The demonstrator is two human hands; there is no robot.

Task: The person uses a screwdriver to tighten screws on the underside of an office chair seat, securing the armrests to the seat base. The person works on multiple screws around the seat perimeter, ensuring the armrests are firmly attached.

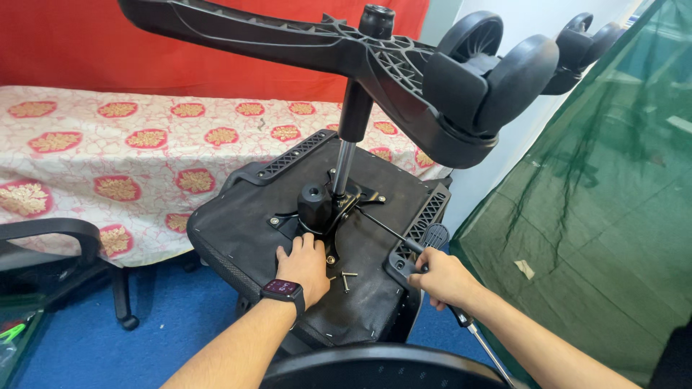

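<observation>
black upturned chair seat (238,230) sits mid-frame, its wheeled base (404,65) overhead at twelve o'clock. left hand (304,265) lies flat, fingers spread, beside the metal mechanism plate (328,209). right hand (443,277) at four o'clock clenches a tool handle (461,317); loose bolts (347,278) between them.

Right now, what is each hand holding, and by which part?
Right hand grips a screwdriver-like tool mid-shaft. Left hand holds nothing, resting flat on the chair seat underside.

Bare arms; blk smartwatch (282,289), L wrist.
</observation>
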